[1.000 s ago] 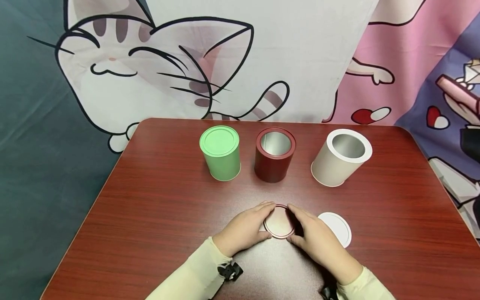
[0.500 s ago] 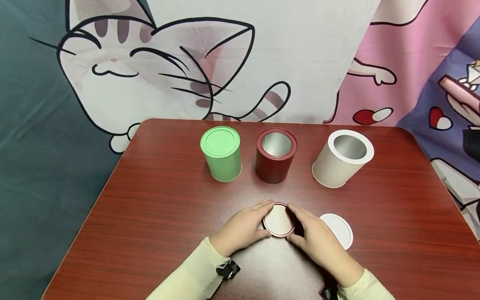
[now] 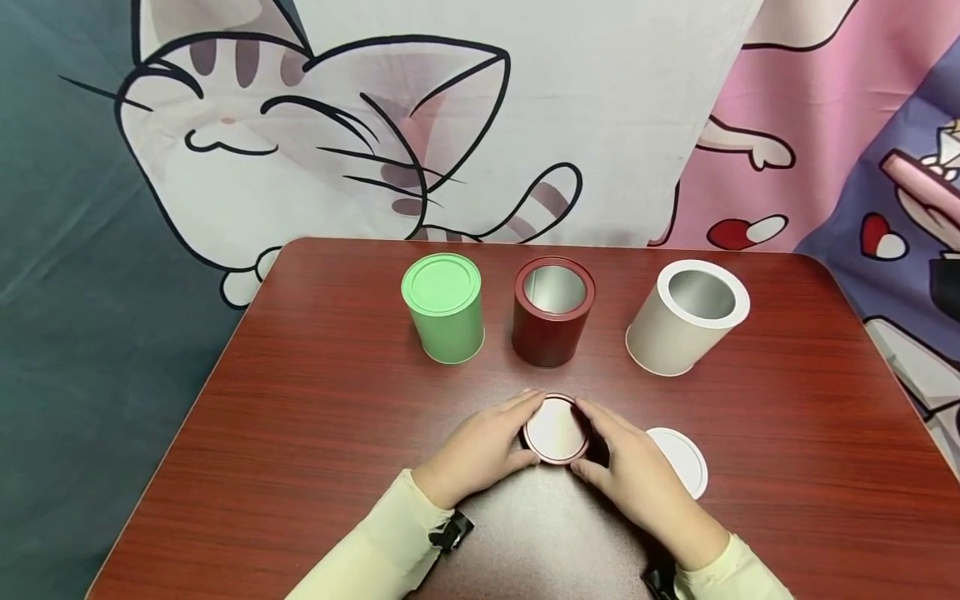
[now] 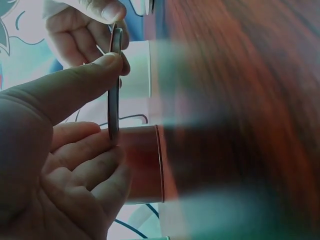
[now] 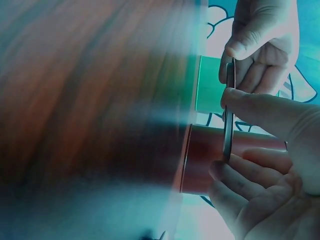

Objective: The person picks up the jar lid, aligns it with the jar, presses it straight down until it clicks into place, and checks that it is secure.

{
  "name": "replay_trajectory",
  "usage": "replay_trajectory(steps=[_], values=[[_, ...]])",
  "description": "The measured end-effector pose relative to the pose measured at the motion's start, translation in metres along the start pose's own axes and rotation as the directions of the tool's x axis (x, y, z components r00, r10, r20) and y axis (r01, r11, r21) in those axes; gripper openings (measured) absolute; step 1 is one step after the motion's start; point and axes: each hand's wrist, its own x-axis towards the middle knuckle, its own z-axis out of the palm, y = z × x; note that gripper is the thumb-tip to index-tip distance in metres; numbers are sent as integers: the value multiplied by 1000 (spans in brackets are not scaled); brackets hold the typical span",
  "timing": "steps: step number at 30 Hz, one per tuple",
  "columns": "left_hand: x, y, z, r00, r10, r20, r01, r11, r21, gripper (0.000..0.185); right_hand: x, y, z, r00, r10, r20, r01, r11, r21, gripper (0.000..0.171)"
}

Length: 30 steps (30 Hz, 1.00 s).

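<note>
Together, the left hand and the right hand are carrying the reddish lid slightly farther toward the row of cans than half a second ago, while the cans and the white lid are keeping their places. Round and thin, the reddish lid is showing a pale, glossy face inside a darker raised rim; from the wrists it is appearing edge-on as a narrow dark strip, hanging just above the bench without touching it. Thumbs and fingers of both hands are pinching its rim from opposite sides, the thumbs along the near edge and the other fingers around the far part.

Bench surface is lying between the hands and the dark red can, which is standing almost straight beyond the lid, its mouth showing a silvery inside. Near the far edge, the green can is standing just left of it with a green top on, and the white can is standing farther right, a wider gap between. Close beside the right hand, the white lid is lying flat, partly hidden. Leftward, the bench is stretching broadly to its slanting side edge.
</note>
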Motion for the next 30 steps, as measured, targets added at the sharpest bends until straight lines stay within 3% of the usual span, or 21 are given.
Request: replay_trajectory(steps=[6, 12, 21, 30], values=[[0, -1, -4, 1000, -1, -30, 0, 1000, -28, 73, 3, 0, -1, 1000, -12, -23, 13, 1000, 9, 77], [0, -3, -8, 995, 17, -102, -23, 998, -59, 71, 6, 0, -4, 995, -37, -90, 39, 999, 13, 78], [-1, -8, -15, 969, 76, -235, -97, 992, -76, 67, 11, -1, -10, 985, -51, -168, 57, 998, 35, 78], [1, -8, -21, 965, 96, -244, -116, 991, -68, 69, 14, -2, -12, 971, -77, -224, 89, 995, 43, 79]])
